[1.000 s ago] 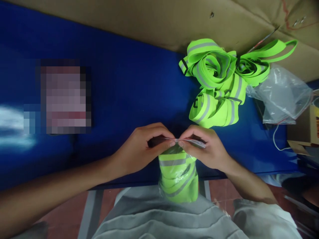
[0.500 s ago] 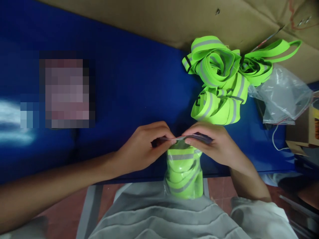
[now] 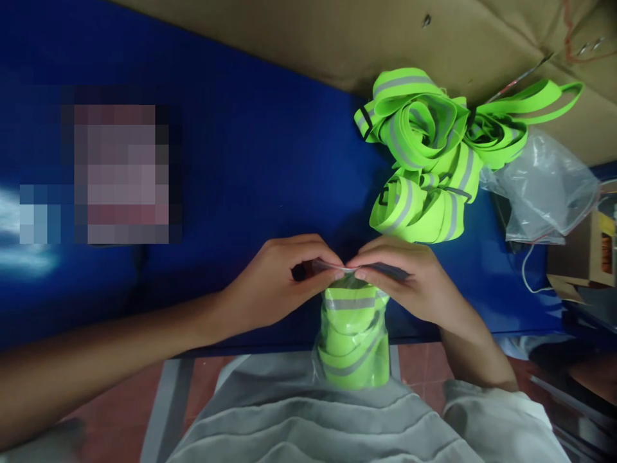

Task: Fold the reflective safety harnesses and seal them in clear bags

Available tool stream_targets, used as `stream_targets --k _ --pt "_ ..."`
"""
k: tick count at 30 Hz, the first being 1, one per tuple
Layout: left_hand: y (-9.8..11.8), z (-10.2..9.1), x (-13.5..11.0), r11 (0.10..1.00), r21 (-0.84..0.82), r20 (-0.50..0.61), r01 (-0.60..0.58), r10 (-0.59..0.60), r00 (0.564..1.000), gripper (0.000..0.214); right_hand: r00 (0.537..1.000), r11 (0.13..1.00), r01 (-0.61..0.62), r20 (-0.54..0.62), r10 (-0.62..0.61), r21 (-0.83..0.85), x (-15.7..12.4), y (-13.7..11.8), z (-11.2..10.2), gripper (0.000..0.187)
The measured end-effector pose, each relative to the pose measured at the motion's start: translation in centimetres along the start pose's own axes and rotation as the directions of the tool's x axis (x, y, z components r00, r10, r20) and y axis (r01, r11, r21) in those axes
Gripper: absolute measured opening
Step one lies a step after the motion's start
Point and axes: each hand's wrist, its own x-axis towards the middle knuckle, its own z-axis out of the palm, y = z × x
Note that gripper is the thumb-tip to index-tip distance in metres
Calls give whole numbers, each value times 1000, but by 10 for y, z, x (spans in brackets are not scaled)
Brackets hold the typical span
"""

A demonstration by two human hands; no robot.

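Observation:
Between my hands hangs a clear plastic bag with a rolled neon-green strap inside, a grey stripe along it. My left hand pinches the bag's top edge between thumb and fingers. From the other side my right hand pinches the same edge, its fingertips close to the left ones. The filled part of the bag rests against the grey shirt, just past the table's front edge. Parts of the bag's upper edge are hidden behind my fingers.
Several neon-green straps with black buckles lie piled on the blue table. Right of them is a clear plastic bag, near a white cable and a cardboard box. Brown material borders the far side. A blurred-out object lies left.
My fingertips have drawn slightly closer together along the bag's top edge. The bag with the strap still hangs from both hands. The view has shifted a little.

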Motion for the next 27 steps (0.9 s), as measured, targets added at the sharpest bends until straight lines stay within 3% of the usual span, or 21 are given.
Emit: stream_targets --k 4,9,15,19,24,27 --pt "2 0 3 969 -210 -38 129 -140 989 15 997 1000 -23 -78 22 -11 -1 -2 4 2" --pt "4 -3 9 862 -430 28 267 -283 959 10 990 998 -41 -138 34 -44 -4 0 3 3" --pt "7 -1 5 908 -378 -32 182 -209 977 9 993 1000 26 -112 -26 -4 -3 2 3 8" --pt "8 0 3 942 -303 -40 142 -161 986 10 991 999 27 -134 -30 -27 -1 1 10 2" --pt "7 0 3 932 -308 26 190 -192 981 14 989 998 30 -142 -39 -63 -2 0 16 2" --pt "7 -2 3 953 -223 29 207 -206 978 15 993 1000 23 -119 -24 -12 -2 1 16 2"
